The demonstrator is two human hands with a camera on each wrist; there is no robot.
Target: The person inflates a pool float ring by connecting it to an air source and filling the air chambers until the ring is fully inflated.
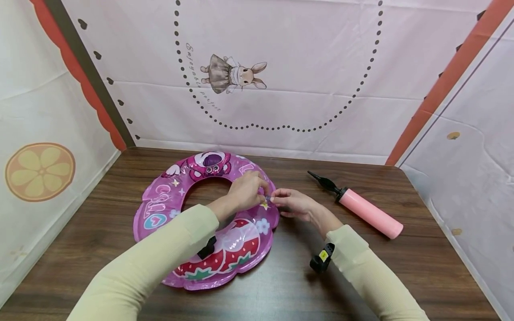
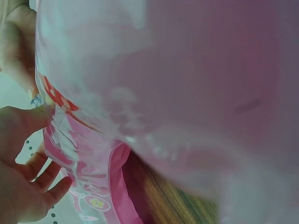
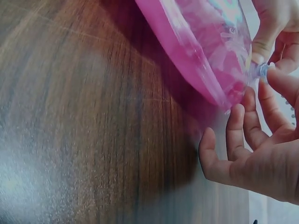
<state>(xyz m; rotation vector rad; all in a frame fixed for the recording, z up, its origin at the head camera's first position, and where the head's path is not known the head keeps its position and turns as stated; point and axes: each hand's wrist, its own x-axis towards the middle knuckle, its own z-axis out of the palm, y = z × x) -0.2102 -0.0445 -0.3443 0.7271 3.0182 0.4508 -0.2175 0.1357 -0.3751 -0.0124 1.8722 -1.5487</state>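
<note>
A puffed-up pink swim ring [image 1: 152, 205], printed with a bear, strawberries and flowers, lies on the table. Its small clear valve [image 3: 263, 70] sticks up at the ring's right side. My left hand [image 1: 246, 191] reaches across the ring's hole and pinches the base of the valve. From the right, my right hand [image 1: 299, 205] has its thumb and index finger on the valve's tip, while its other fingers [image 3: 236, 123] are spread beside the ring's edge. In the left wrist view the left thumb [image 2: 32, 116] lies against the ring next to the valve.
A pink hand pump [image 1: 369, 211] with a black nozzle [image 1: 323, 182] lies on the dark wooden table [image 1: 281, 285], right of my right hand. Printed cloth walls [image 1: 305, 67] stand behind and at both sides of the table.
</note>
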